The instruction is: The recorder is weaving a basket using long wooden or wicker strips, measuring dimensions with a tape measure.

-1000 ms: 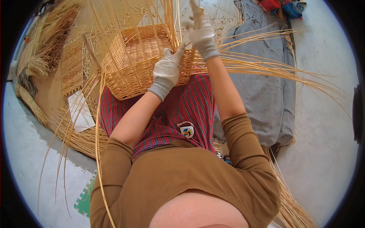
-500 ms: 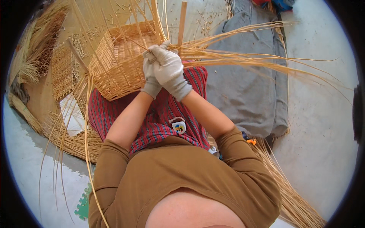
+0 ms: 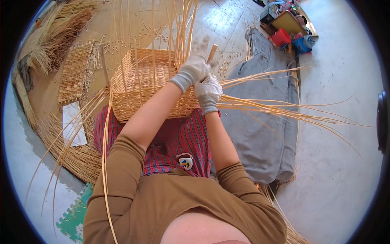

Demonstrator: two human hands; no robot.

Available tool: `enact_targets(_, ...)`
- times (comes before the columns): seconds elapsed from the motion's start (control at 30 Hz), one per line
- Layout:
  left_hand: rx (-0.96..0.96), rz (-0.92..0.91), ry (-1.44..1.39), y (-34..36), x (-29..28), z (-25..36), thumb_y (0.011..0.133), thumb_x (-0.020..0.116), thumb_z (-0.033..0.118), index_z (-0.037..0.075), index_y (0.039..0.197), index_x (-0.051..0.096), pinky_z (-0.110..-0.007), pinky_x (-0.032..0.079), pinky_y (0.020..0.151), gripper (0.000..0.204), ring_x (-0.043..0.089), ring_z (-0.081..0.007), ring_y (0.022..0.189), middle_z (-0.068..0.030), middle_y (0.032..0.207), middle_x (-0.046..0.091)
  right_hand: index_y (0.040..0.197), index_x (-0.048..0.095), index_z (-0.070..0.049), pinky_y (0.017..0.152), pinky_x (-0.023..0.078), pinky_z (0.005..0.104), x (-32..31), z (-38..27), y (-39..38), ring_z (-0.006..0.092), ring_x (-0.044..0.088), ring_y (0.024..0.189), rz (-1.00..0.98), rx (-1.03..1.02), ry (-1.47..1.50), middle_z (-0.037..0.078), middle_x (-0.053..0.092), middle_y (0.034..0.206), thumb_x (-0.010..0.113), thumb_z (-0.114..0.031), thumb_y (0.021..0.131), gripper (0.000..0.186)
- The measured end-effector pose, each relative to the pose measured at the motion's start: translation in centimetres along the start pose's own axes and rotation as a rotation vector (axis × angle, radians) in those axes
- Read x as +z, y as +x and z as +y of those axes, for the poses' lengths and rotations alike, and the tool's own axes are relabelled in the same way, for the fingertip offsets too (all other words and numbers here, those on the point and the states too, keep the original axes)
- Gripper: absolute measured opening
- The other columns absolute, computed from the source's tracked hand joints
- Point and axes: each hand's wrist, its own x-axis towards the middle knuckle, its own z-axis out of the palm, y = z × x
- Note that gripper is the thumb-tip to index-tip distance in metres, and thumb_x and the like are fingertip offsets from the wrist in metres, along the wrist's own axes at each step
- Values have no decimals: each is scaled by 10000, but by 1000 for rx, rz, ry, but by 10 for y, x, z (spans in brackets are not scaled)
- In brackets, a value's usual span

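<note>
- I saw the half-woven wicker basket (image 3: pixel 142 83) resting on the lap, slightly left of centre.
- My left hand (image 3: pixel 194 67), gloved, was closed around a wooden peg (image 3: pixel 212 53) at the basket's right edge.
- My right hand (image 3: pixel 209 92), just nearer, gripped the loose willow strands (image 3: pixel 284 112) fanning right over a grey cloth (image 3: pixel 260 134).

The floor (image 3: pixel 345 162) is pale and smooth, lit brightly from above, with a glare patch at the top near scattered straw bits (image 3: pixel 231 61). A grey cloth (image 3: pixel 264 134) lies spread on it at the right. Far off at top right sits a cluttered heap (image 3: pixel 288 28) of boxes and coloured items, too small to tell apart. At left lie a woven mat (image 3: pixel 75 73), a white sheet (image 3: pixel 73 122), straw bundles (image 3: pixel 53 36), and a green foam tile (image 3: pixel 75 211).
</note>
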Motion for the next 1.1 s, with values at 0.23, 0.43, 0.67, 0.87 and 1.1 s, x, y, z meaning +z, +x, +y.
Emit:
enact_targets(0.23,-487,-244,-386,-175,-118,-62,966,695,100,67,1162,716,-326,554,901,200,694,-225,1021,-134,1147,720,1104,721,-79,867,547,465,-11,5,10,387,706,992,-167,-3,45,176,736,1042,773,-588,777,607)
enact_targets(0.43,-490,557,-238,-193,-223,-136,936,762,129,8,1071,733,-302,551,806,184,681,-146,877,-75,1000,748,1149,678,-46,858,547,412,-9,-50,-52,308,678,911,701,-305,729,120,705,999,754,-149,899,281)
enact_targets(0.67,-707,324,-469,-241,-212,-155,986,659,173,6,1129,703,-331,548,845,224,680,-193,925,-101,1019,717,1152,684,-181,808,547,434,20,-160,-183,309,655,918,-165,-1082,723,91,666,949,645,-194,900,255)
enact_targets(0.87,-537,327,-1157,-251,-211,-181,1045,513,214,18,1295,613,-335,552,925,332,654,-193,1049,-118,1173,669,1180,626,-184,635,564,451,27,-203,-196,306,681,822,-204,-992,480,83,617,843,638,-218,894,289)
enact_targets(1.1,-628,4,-949,-165,-252,-174,1055,468,178,17,1465,457,-341,547,1003,441,618,-201,1173,-122,1327,610,1022,622,-167,666,584,420,7,-220,-180,282,691,911,29,-1156,480,66,651,948,643,-181,859,164)
